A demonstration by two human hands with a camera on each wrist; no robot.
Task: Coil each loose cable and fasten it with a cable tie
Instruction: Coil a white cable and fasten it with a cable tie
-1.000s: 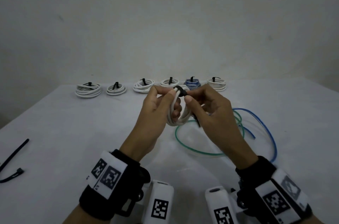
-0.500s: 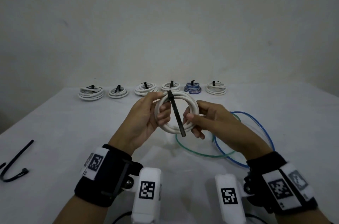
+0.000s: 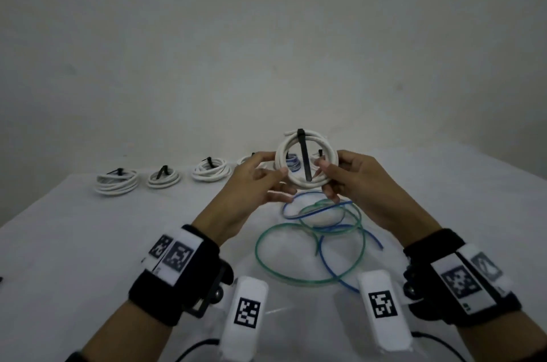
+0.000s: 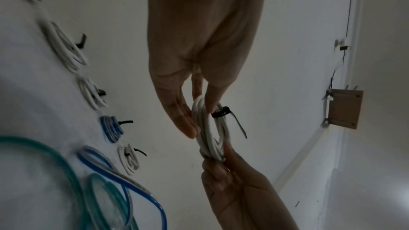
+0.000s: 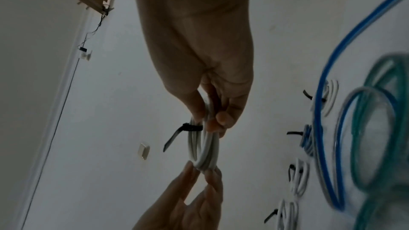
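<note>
Head view. White cable coil (image 3: 306, 161): held upright in the air above the table (image 3: 74, 243), its ring facing the camera. Black cable tie (image 3: 305, 158): wrapped over the top of the coil, its free tail hanging down across the ring's opening. Left hand (image 3: 254, 184): thumb and fingers pinching the coil's left rim. Right hand (image 3: 352, 175): thumb and fingers pinching the coil's right rim. Loose green cable (image 3: 307, 255) and loose blue cable (image 3: 337, 246): lying tangled on the table directly below the coil. Row of finished coils (image 3: 165, 176): tied with black ties, on the table behind and to the left of the held coil, along the far edge; a blue one shows through the ring.

Left wrist view. Left hand (image 4: 199, 50): fingertips gripping the upper end of the white cable coil (image 4: 209, 132), seen edge-on. Black cable tie (image 4: 230, 116): just beside those fingertips, tail pointing away from the coil. Right hand (image 4: 241, 190): gripping the coil's lower end. Finished coils (image 4: 110, 128): left of the held coil.

Right wrist view. Right hand (image 5: 203, 50): fingers closed round the upper end of the white cable coil (image 5: 203, 146). Black cable tie (image 5: 179, 133): on the coil's left side. Left hand (image 5: 192, 204): pinching the coil's lower end.
</note>
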